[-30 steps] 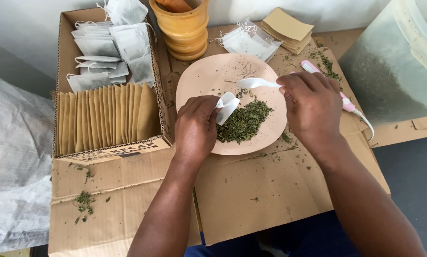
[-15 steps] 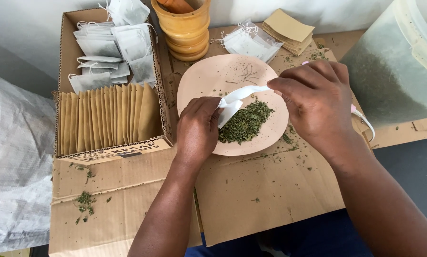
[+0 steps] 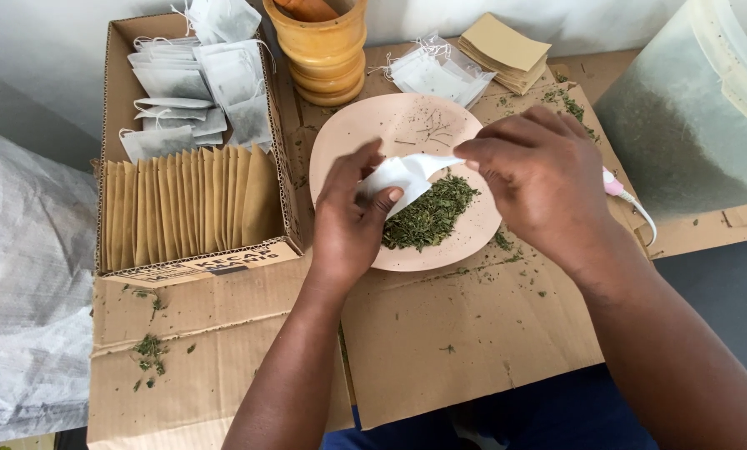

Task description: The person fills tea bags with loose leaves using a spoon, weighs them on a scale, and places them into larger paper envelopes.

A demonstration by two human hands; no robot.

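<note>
Over the pink plate [image 3: 352, 137], the left hand [image 3: 348, 212] pinched a white tea bag [image 3: 400, 177] while the right hand [image 3: 540, 179] gripped its upper edge. Dried green leaves [image 3: 432, 212] lay just beneath, near the plate's front rim; the cardboard box [image 3: 115, 100] stood beside.
</note>
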